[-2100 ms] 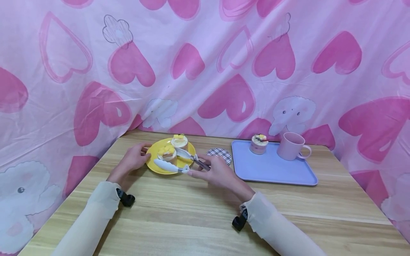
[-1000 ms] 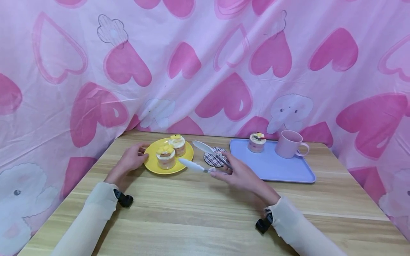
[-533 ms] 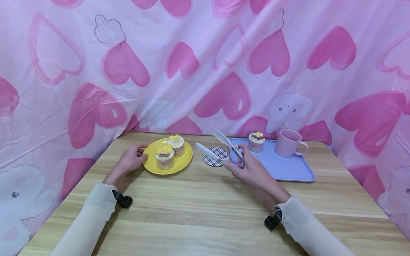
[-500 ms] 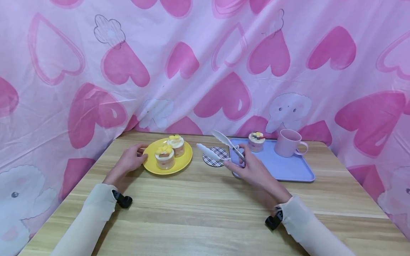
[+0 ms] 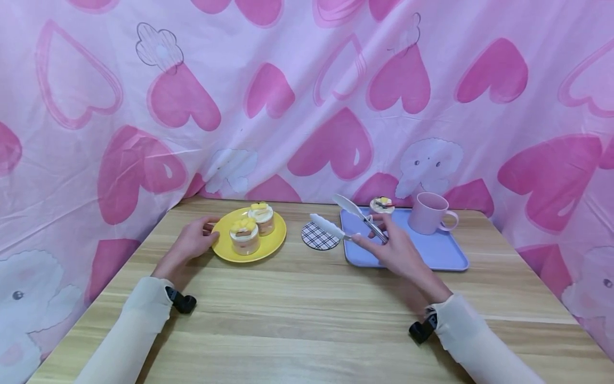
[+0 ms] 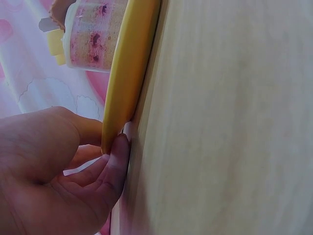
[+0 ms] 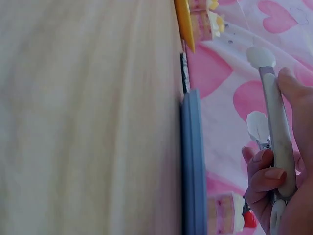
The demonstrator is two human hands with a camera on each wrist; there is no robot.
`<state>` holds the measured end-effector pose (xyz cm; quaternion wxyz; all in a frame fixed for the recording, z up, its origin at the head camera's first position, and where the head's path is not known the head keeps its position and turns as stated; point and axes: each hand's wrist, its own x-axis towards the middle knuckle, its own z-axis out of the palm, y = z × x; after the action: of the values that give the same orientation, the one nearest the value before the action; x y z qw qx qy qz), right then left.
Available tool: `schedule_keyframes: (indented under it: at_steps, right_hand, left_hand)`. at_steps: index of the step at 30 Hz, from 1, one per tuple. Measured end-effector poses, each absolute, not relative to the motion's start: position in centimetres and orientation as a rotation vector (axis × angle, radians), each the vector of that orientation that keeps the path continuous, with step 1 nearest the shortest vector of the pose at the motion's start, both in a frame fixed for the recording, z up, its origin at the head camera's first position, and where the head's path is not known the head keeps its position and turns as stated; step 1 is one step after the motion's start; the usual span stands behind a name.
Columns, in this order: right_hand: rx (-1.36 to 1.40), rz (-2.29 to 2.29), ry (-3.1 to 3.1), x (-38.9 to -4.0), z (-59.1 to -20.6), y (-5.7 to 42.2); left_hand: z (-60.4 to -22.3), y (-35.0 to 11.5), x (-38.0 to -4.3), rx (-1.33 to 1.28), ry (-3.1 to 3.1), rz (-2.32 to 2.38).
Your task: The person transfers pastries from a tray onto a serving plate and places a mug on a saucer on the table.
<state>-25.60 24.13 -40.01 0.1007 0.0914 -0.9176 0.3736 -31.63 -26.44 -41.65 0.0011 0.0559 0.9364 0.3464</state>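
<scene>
My left hand (image 5: 193, 238) holds the left rim of a yellow plate (image 5: 275, 244); the left wrist view shows thumb and fingers pinching the rim (image 6: 117, 93). Two small cake cups stand on that plate, a front one (image 5: 245, 237) with yellow topping and another (image 5: 261, 217) behind it. In my right hand (image 5: 398, 248) is a pair of tongs (image 5: 352, 213) with white tips, spread apart and with nothing between them. They hang over the left edge of the blue tray (image 5: 362, 258). A third cake cup (image 5: 382, 205) on the tray is partly hidden by the tongs and hand.
A pink mug (image 5: 428, 214) stands on the tray's right side. Between plate and tray lies a round checked coaster (image 5: 320, 236). A pink curtain with hearts (image 5: 331, 144) closes off the back of the wooden table (image 5: 288, 320).
My right hand has carried the tongs away from the front cake cup on the plate, rightward past the coaster to the tray. The left hand has stayed at the plate's rim.
</scene>
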Motion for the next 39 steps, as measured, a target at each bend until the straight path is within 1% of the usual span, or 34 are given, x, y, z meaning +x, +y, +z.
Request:
schedule_keyframes:
  at_steps: [4,17,23,30,39]
  right_hand:
    - [0.219,1.079,-2.671,-25.8,-39.9,25.2]
    - [0.178,1.003,-2.522,-25.9,-39.9,29.6]
    - [0.101,0.967,-2.522,-25.7,-39.9,30.9]
    - [-0.007,1.001,-2.560,-25.5,-39.5,31.9]
    - [-0.076,1.005,-2.596,-25.9,-39.9,32.2]
  left_hand:
    - [-41.7,-26.5,-31.7,0.175,2.943,1.080]
    - [-41.7,-26.5,-31.8,0.170,2.937,1.088]
    - [-41.7,-26.5,-31.7,0.182,2.939,1.091]
    - [-42.0,-26.4,-31.8,0.203,2.941,1.093]
    - [-41.9,-26.5,-31.7,0.201,2.943,1.090]
